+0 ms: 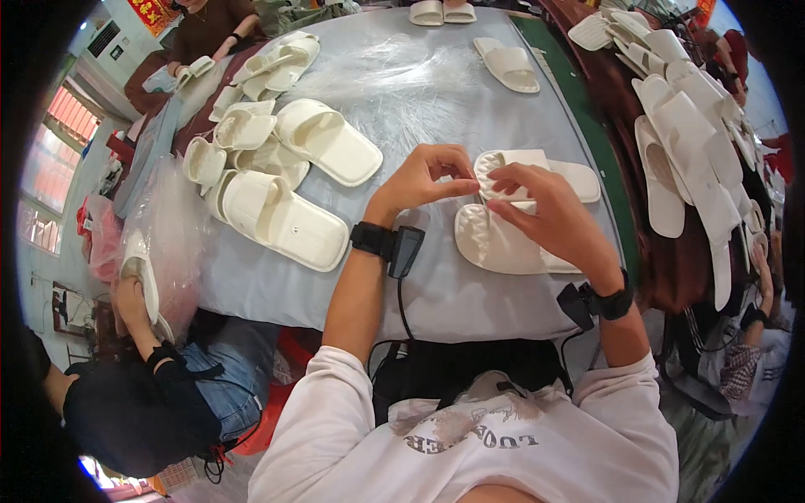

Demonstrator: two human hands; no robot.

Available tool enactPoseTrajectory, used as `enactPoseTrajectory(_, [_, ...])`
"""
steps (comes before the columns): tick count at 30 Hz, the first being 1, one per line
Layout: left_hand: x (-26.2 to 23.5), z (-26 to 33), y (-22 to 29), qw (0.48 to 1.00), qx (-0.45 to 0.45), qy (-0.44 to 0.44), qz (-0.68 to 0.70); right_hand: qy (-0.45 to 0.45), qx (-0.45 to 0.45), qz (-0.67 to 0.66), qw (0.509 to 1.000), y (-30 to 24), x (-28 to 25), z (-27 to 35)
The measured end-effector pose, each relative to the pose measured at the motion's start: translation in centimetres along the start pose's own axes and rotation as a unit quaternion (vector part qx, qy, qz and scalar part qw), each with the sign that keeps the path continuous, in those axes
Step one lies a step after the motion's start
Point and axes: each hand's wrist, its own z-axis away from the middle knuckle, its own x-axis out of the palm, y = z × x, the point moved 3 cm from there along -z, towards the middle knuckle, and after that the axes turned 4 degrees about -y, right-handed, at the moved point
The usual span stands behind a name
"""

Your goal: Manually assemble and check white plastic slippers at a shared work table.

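Note:
Two white slippers lie side by side in front of me, toes pointing right: the nearer slipper and the farther slipper. My left hand hovers at their heel ends, thumb and fingertips pinched together. A thin, pale strand seems to run down from that pinch, too fine to make out surely. Over the slippers, my right hand reaches toward the left fingertips. Its thumb and fingers are curved with a gap between them, and it covers part of both slippers.
Several white slippers are heaped at the left of the grey-covered table. Clear plastic film is spread beyond them. A single slipper lies far right; more slippers are piled beyond the green edge. Co-workers sit around, one handling a slipper at left.

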Motion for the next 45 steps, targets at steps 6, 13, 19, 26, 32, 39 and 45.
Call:
enactPoseTrajectory(6, [-0.5,-0.2,-0.4,0.998,-0.001,0.023,0.060,-0.041,0.092,-0.203,0.974,4.4,3.7,-2.6])
enactPoseTrajectory(13, [0.0,-0.5,-1.0,0.983,0.054,0.081,0.155,-0.050,0.131,-0.410,0.901,6.5,2.8,-1.6])
enactPoseTrajectory(19, [0.5,-0.7,-1.2,0.986,0.010,0.096,0.138,0.017,0.102,-0.430,0.897,6.7,3.5,-0.4])
enactPoseTrajectory(26, [0.8,-1.1,-0.9,0.977,0.067,0.140,0.146,0.057,0.109,-0.421,0.899,5.8,3.4,-0.5])
enactPoseTrajectory(32, [1.0,-1.0,-1.3,0.969,0.026,0.234,0.078,0.061,0.122,-0.410,0.902,6.7,3.9,-0.4])
enactPoseTrajectory(39, [1.5,-1.6,-0.7,0.976,0.073,0.204,0.026,0.072,0.092,-0.424,0.898,6.4,3.6,-0.6])
enactPoseTrajectory(45, [2.1,-1.6,-0.3,0.983,0.077,0.168,-0.008,0.053,0.096,-0.407,0.907,6.2,3.4,-0.3])
